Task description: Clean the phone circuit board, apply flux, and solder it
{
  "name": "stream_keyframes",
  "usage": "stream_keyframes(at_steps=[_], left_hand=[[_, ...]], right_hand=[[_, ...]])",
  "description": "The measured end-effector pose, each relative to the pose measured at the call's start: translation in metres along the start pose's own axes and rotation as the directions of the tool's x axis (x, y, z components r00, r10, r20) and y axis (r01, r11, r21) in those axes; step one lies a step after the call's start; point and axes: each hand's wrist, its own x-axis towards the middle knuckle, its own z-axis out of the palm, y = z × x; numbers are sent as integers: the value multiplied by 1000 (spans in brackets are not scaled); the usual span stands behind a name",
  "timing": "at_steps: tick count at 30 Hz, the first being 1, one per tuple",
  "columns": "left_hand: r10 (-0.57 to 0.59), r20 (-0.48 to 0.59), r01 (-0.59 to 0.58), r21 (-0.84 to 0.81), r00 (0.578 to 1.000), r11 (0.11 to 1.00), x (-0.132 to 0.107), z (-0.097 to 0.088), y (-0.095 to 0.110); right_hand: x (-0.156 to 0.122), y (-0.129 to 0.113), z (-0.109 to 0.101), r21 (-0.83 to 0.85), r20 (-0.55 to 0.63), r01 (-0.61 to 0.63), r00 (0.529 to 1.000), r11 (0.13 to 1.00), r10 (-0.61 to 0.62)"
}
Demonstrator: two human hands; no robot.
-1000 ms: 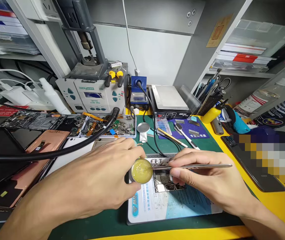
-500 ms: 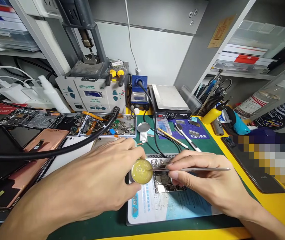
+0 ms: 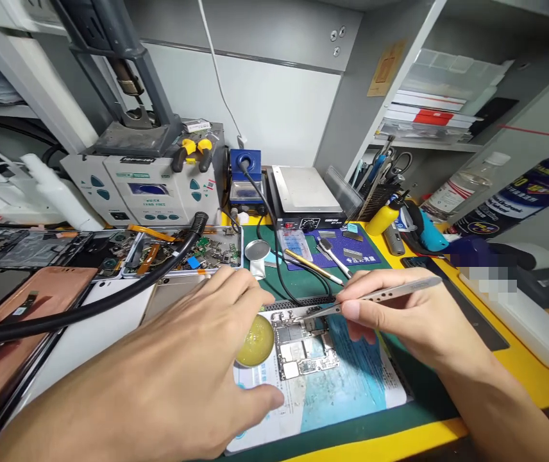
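My left hand curls round a small round tin of yellow paste, with thumb and fingers at its rim. My right hand pinches metal tweezers; their tip rests over the top edge of a bare phone circuit board. The board lies on a white and blue mat, right beside the tin.
A grey hot-air station with a black hose stands at the back left, beside a blue soldering stand and a heating plate. Opened phones and a parts tray lie left. A tool holder and a bottle stand right.
The tweezers' tip has left the paste tin and moved right onto the circuit board's top edge, now tilted upward. The view has shifted closer and to the right.
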Motion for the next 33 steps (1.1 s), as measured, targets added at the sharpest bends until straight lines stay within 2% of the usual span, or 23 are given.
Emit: stream_keyframes(at_steps=[3, 7, 14, 20, 23, 33], left_hand=[[6, 23, -4, -64, 1000, 998, 9, 7, 9], [-11, 81, 19, -100, 997, 995, 15, 14, 15], [20, 88, -11, -99, 996, 995, 16, 21, 15], [40, -40, -43, -52, 998, 998, 17, 26, 17], [55, -70, -60, -72, 996, 996, 16, 23, 17], [47, -46, -52, -120, 998, 991, 18, 16, 19]], right_hand=[[-1, 3, -6, -4, 27, -122, 992, 993, 122], [-5, 6, -2, -55, 77, -134, 987, 990, 138], [-10, 0, 5, -161, 66, 38, 997, 986, -28], [-12, -1, 3, -170, 54, 164, 986, 972, -156], [-12, 0, 4, -192, 55, 217, 976, 957, -210], [-13, -1, 5, -216, 64, 254, 967, 943, -246]])
